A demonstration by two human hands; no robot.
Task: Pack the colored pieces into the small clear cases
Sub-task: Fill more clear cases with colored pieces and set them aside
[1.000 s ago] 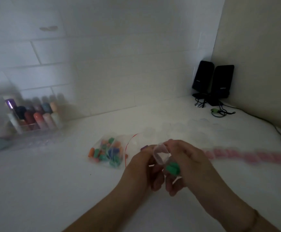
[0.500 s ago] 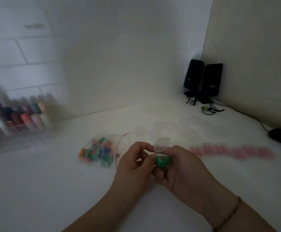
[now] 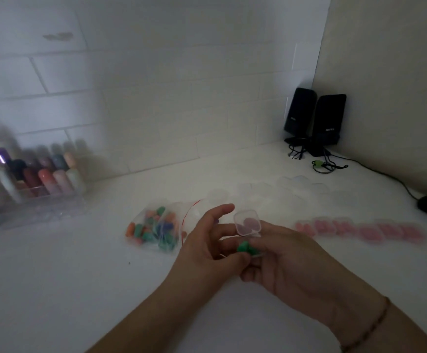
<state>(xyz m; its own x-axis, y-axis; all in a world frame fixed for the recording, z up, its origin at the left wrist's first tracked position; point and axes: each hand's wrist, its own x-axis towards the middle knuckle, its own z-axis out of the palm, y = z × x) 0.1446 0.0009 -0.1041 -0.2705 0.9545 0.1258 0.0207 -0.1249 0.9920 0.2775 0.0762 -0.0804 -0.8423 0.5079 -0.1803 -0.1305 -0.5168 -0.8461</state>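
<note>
Green pieces (image 3: 245, 247) sit pinched where the two hands meet, above the near middle of the white counter (image 3: 54, 289); how many is hard to tell, probably two. The right hand (image 3: 294, 263) curls its fingers round a small clear case (image 3: 247, 223), whose open lid stands up above the knuckles. The left hand (image 3: 207, 245) pinches the green pieces with thumb and a lower finger, while its forefinger sticks out straight toward the far edge.

Against half a second ago, the lid stands more upright and shows a reddish tint through it, the left forefinger has lifted away from the case, and the green pieces lie lower, more between the two hands than under the lid (the camera has also shifted a little).

One clear zip bag (image 3: 154, 228) of mixed orange, green and blue pieces lies just left of the left hand, its red seal line toward the hands. A blurred row of pink filled cases (image 3: 360, 229) runs toward the right edge; the count is unclear, perhaps six. Faint empty clear cases (image 3: 294, 184) lie scattered beyond the hands. Two black speakers (image 3: 314, 118) stand in the far right corner with cables. One clear organiser of coloured bottles (image 3: 44, 179) stands at the far left edge.
</note>
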